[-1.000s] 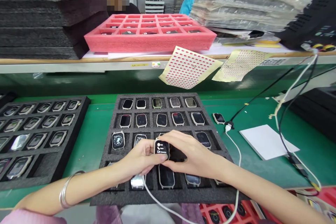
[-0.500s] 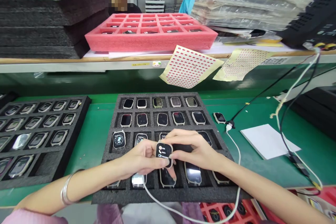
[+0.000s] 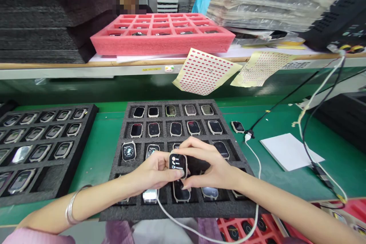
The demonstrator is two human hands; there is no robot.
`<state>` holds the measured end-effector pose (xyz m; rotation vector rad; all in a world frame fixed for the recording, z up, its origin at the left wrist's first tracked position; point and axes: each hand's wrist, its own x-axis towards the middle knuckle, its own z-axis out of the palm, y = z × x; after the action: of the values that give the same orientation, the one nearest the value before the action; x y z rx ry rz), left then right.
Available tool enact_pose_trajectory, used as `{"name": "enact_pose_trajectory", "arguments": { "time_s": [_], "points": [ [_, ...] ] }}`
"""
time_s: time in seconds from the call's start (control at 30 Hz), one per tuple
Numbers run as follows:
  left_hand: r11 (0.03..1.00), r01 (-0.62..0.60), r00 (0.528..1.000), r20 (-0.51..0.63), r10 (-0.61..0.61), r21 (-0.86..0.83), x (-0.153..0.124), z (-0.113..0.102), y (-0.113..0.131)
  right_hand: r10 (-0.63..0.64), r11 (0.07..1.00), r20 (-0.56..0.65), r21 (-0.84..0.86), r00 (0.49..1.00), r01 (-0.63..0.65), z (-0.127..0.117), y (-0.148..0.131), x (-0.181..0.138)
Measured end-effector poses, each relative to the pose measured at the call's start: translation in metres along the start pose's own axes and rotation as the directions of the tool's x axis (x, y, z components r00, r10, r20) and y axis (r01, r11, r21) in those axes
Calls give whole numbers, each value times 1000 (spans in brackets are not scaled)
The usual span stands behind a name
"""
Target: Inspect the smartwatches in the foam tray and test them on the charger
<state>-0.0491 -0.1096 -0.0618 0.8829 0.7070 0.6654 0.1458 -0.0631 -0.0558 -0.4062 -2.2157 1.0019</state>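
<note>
A lit smartwatch (image 3: 177, 163) is held above the black foam tray (image 3: 177, 213), over its near rows. It is pinched between both hands: the left hand (image 3: 153, 171) is closed on its left edge, the right hand (image 3: 210, 166) is clamped on its right edge and top. A white cable (image 3: 254, 164) is draped across the tray's right side. A pink foam tray (image 3: 160, 44) is seen on the shelf behind the black tray.

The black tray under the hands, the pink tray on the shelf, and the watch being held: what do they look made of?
Black tray: seemingly foam, matte, with a coarse pitted surface. Pink tray: also foam by its grainy, soft-edged walls. Watch, held by the left hand and right hand: glossy lit screen, likely glass; pale case, metal or plastic, unclear.
</note>
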Motion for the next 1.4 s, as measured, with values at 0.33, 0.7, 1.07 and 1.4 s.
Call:
{"name": "enact_pose_trajectory", "arguments": {
  "time_s": [0.33,0.7,1.07,1.4],
  "points": [
    [979,-122,984,-106,141,162,5,-6,-16,70,925,30,-376,997,-53,11,-7,-3],
    [973,-114,987,-87,133,199,5,-6,-15,82,926,19,-371,996,-70,13,-6,-4],
    [947,31,997,-78,-6,319,4,1,-6,273,862,-62,-428,960,-272,-33,-6,-10],
    [909,73,997,-59,-53,410,2,6,-8,460,650,99,-714,883,-259,-85,-16,-54]
  ]
}}
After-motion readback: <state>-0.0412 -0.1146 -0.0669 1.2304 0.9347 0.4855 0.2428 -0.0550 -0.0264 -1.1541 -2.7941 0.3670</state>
